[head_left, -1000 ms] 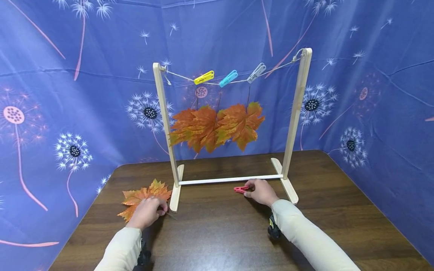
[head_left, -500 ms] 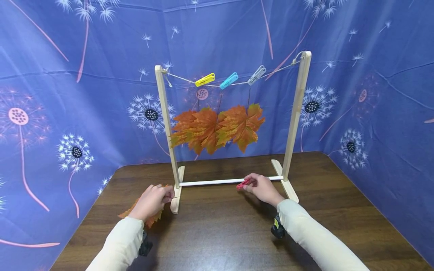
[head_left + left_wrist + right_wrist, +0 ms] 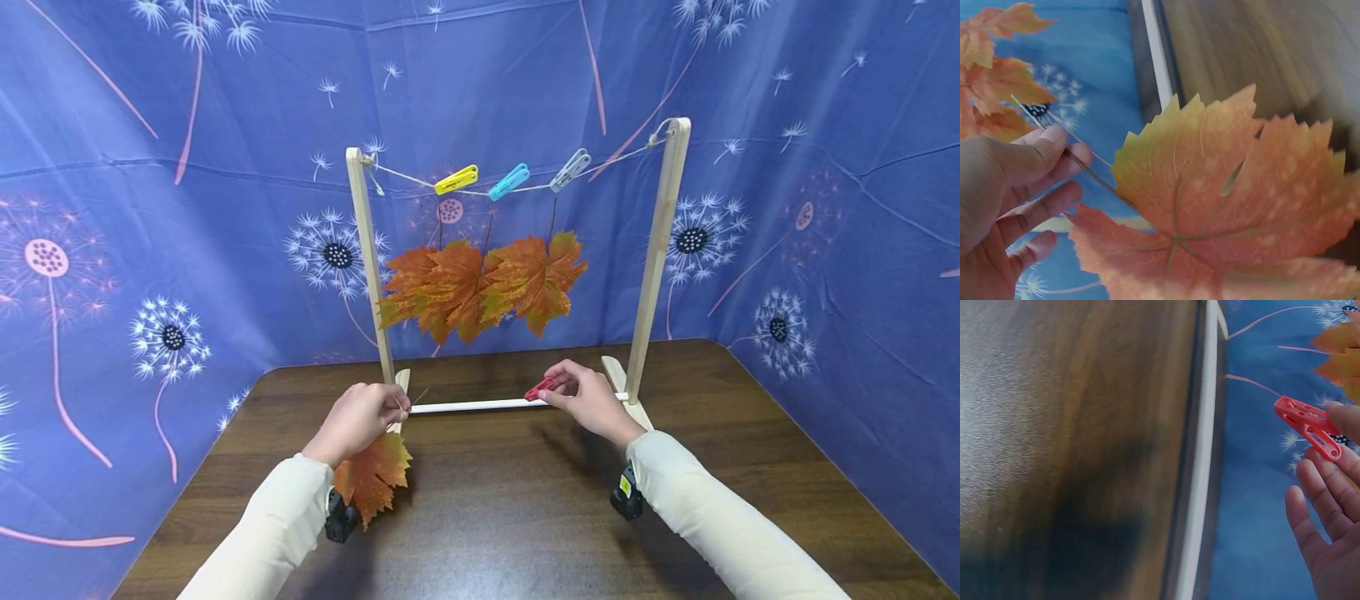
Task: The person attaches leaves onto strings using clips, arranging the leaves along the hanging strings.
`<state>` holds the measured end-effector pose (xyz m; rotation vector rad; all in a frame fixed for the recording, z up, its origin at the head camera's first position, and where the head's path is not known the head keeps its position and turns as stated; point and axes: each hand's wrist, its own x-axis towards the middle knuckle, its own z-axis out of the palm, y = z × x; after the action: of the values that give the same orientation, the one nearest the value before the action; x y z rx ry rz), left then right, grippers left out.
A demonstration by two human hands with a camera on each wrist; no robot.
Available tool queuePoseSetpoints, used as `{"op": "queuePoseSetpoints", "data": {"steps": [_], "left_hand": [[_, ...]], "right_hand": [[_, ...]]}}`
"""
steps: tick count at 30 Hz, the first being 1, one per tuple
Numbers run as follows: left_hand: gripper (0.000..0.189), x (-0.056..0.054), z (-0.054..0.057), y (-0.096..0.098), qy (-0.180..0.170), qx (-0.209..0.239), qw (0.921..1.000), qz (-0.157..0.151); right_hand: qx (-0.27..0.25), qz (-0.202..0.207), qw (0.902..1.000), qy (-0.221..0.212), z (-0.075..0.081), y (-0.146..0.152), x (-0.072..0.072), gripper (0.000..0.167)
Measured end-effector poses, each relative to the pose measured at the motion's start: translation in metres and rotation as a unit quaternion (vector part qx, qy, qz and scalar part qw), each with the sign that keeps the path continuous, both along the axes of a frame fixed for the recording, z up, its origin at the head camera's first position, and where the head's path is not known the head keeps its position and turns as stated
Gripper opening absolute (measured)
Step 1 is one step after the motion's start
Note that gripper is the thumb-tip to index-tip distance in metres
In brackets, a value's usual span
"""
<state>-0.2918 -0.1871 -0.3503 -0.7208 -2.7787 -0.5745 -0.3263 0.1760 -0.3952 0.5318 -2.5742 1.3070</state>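
Note:
My left hand (image 3: 365, 419) pinches the thin stem of an orange maple leaf (image 3: 1210, 212) between thumb and forefinger. The leaf hangs below the hand, near the left foot of the wooden stand (image 3: 663, 242). My right hand (image 3: 590, 402) holds a red clothespin (image 3: 1307, 425) by its handle end, in front of the white crossbar (image 3: 480, 406). Above both hands, a string (image 3: 405, 175) runs between the two posts. A yellow clothespin (image 3: 457, 179), a blue clothespin (image 3: 509, 182) and a grey clothespin (image 3: 570, 171) sit on it, with orange leaves (image 3: 534, 279) hanging below by their stems.
The stand is on a brown wooden table (image 3: 495, 508). A blue cloth (image 3: 480, 75) printed with dandelions surrounds the table at the back and sides. The hanging leaves overlap one another toward the left post.
My left hand has lifted the leaf off the table and moved it up and to the right. My right hand has raised the red clothespin slightly from near the tabletop.

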Motion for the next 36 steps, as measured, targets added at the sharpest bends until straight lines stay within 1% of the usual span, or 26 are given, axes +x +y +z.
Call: {"op": "queuePoseSetpoints", "data": {"steps": [4,9,13,17,19,22,24,29,31,34,36], "left_hand": [[0.008,-0.001,0.008,0.008,-0.020,0.029,0.9993,0.008],[0.006,-0.003,0.016,0.018,-0.042,0.070,0.9965,0.017],[0.002,-0.003,0.023,0.028,-0.059,0.104,0.9926,0.017],[0.004,-0.002,0.030,0.037,-0.070,0.129,0.9891,0.012],[0.004,-0.002,0.034,0.042,-0.063,0.134,0.9889,0.008],[0.004,-0.002,0.038,0.049,-0.051,0.144,0.9882,0.005],[0.004,-0.002,0.041,0.053,-0.042,0.150,0.9878,0.002],[0.005,-0.004,0.048,0.067,-0.036,0.173,0.9843,0.007],[0.005,-0.005,0.050,0.072,-0.029,0.183,0.9826,0.008],[0.006,-0.006,0.054,0.080,-0.009,0.194,0.9809,0.007],[0.006,-0.007,0.056,0.085,-0.003,0.202,0.9794,0.008]], "right_hand": [[0.001,0.011,0.9998,0.016,0.010,0.000,0.001,0.025],[-0.005,0.016,0.9998,0.011,0.022,0.000,0.003,0.027],[-0.006,0.017,0.9996,0.020,0.031,0.000,0.004,0.027],[-0.010,0.009,0.9995,0.028,0.040,0.001,0.005,0.030],[-0.017,0.008,0.9995,0.027,0.045,0.002,0.005,0.031],[-0.027,0.016,0.9992,0.025,0.054,0.003,0.005,0.031],[-0.025,0.017,0.9991,0.029,0.059,0.004,0.006,0.031],[-0.018,0.018,0.9987,0.043,0.073,0.008,0.007,0.031],[-0.016,0.015,0.9986,0.048,0.079,0.009,0.008,0.031],[-0.014,0.008,0.9984,0.055,0.088,0.012,0.009,0.032],[-0.013,0.007,0.9980,0.061,0.094,0.014,0.009,0.032]]}}
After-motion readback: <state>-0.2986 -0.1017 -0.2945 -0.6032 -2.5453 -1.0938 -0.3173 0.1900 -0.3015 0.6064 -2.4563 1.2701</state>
